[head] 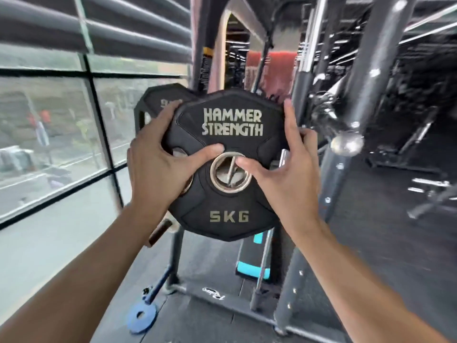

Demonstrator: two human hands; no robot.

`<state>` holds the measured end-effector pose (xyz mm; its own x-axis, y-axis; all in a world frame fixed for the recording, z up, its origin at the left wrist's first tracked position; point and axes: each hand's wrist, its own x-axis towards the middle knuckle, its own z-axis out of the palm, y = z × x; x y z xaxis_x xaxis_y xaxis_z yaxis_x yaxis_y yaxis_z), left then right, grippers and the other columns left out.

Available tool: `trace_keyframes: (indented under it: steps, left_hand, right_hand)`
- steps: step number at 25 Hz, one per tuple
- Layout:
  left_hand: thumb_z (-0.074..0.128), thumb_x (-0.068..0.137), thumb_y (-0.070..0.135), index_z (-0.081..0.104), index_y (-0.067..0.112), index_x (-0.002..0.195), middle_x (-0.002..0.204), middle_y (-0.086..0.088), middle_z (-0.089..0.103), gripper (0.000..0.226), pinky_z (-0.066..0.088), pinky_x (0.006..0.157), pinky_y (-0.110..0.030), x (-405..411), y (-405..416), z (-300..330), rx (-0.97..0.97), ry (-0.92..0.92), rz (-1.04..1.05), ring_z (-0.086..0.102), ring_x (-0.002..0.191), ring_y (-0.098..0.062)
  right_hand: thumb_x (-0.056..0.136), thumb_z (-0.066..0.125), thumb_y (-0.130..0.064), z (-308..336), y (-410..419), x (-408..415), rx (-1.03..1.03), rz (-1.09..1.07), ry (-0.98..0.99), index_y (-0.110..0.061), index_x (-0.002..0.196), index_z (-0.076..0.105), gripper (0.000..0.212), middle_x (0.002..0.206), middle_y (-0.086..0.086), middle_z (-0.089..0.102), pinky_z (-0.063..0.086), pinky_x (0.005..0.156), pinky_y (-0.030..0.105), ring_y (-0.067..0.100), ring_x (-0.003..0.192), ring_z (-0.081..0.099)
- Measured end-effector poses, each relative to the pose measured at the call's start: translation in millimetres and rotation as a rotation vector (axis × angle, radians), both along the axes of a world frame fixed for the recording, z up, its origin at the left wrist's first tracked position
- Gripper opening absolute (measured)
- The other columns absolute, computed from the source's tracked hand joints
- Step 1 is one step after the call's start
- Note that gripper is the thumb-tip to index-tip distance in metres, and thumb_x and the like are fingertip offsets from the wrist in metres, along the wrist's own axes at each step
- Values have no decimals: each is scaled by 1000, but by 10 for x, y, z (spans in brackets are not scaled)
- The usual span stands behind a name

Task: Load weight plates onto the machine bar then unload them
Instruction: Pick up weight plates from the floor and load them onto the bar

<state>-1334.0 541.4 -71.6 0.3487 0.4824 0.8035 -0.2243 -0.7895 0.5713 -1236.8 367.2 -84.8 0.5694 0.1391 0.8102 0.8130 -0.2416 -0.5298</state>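
Observation:
A black 5 kg weight plate (228,214) marked "Hammer Strength" hangs upright in front of me, held in both hands. My left hand (158,164) grips its left edge, thumb pressed on the face just above the steel centre ring (215,180). My right hand (289,174) grips the right edge, thumb at the ring's right side. Through the hole I see a thin metal rod. A second black plate (160,96) sits behind, upper left, on a rack. The chrome end of the machine bar (347,144) is to the right of the plate, blurred.
A glass window wall (49,144) runs along the left. Dark upright frame posts (366,100) stand at right. On the rubber floor lie a small blue plate (141,315), a black-and-teal bench (252,253) and the rack's base rail (222,297).

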Motion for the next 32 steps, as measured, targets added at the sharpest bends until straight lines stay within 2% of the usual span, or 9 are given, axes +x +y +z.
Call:
trace_keyframes:
  steps: [6, 11, 15, 20, 22, 25, 28, 30, 32]
  left_hand:
    - [87, 64, 56, 61, 35, 131, 113, 20, 71, 75, 52, 98, -30, 539, -638, 383, 5, -62, -231, 65, 107, 2]
    - [86, 67, 53, 61, 36, 128, 108, 19, 73, 68, 56, 93, -33, 1088, -1029, 349, -42, -60, -382, 68, 102, 0]
    - [84, 69, 55, 57, 35, 134, 115, 15, 70, 73, 54, 95, -34, 1468, -1160, 283, -14, -41, -409, 66, 109, -5]
    - [78, 73, 61, 47, 38, 143, 122, 11, 66, 80, 52, 99, -37, 1785, -1036, 307, 68, 13, -372, 63, 113, -6]
    - [75, 77, 59, 39, 38, 147, 128, 12, 59, 82, 52, 99, -38, 1884, -982, 327, 144, 71, -368, 60, 114, -5]
    - [77, 77, 50, 20, 22, 157, 145, 0, 41, 102, 45, 107, -43, 2099, -924, 411, 363, 207, -317, 47, 131, -18]
    - [94, 50, 47, -8, 21, 158, 160, -11, 12, 150, 32, 116, -54, 2335, -898, 458, 646, 359, -188, 25, 145, -31]
    - [97, 36, 53, -13, 29, 156, 159, -13, 10, 165, 39, 109, -58, 2509, -891, 414, 696, 386, -102, 30, 139, -36]
    - [98, 34, 55, -14, 29, 155, 156, -13, 13, 166, 43, 105, -58, 2705, -872, 359, 663, 380, -67, 36, 132, -36]
  right_hand:
    - [71, 81, -54, 403, -812, 195, 48, -223, -51, -51, 152, 22, 100, 116, -1, 45, 49, 98, 43, 20, 112, 53]
    - [73, 85, -42, 445, -1252, 560, 32, -310, -31, -49, 152, 28, 98, 110, -2, 44, 44, 96, 31, 17, 107, 51]
    - [74, 85, -39, 372, -1431, 861, 33, -345, -2, -49, 152, 28, 97, 111, -3, 43, 40, 89, 21, 16, 108, 50]
    - [80, 80, -35, 368, -1369, 1213, 15, -292, 39, -51, 152, 23, 93, 116, -4, 41, 46, 101, 43, 22, 115, 50]
    - [83, 79, -25, 371, -1345, 1347, -10, -258, 63, -48, 151, 22, 92, 119, -3, 41, 42, 105, 44, 22, 120, 46]
    - [84, 77, -14, 395, -1298, 1588, -123, -286, 50, -41, 156, 14, 100, 141, 0, 36, 31, 113, 45, 23, 132, 32]
    - [72, 87, -15, 455, -1243, 1820, -281, -324, 63, -41, 157, -2, 125, 163, -7, 8, 23, 115, 59, 26, 146, 11]
    - [57, 95, -20, 478, -1217, 1969, -360, -343, 73, -40, 157, -5, 143, 164, -9, -1, 24, 112, 62, 25, 149, 3]
    - [52, 96, -23, 494, -1147, 2108, -382, -378, 49, -36, 157, -1, 144, 162, -6, 6, 32, 105, 63, 27, 146, 9]
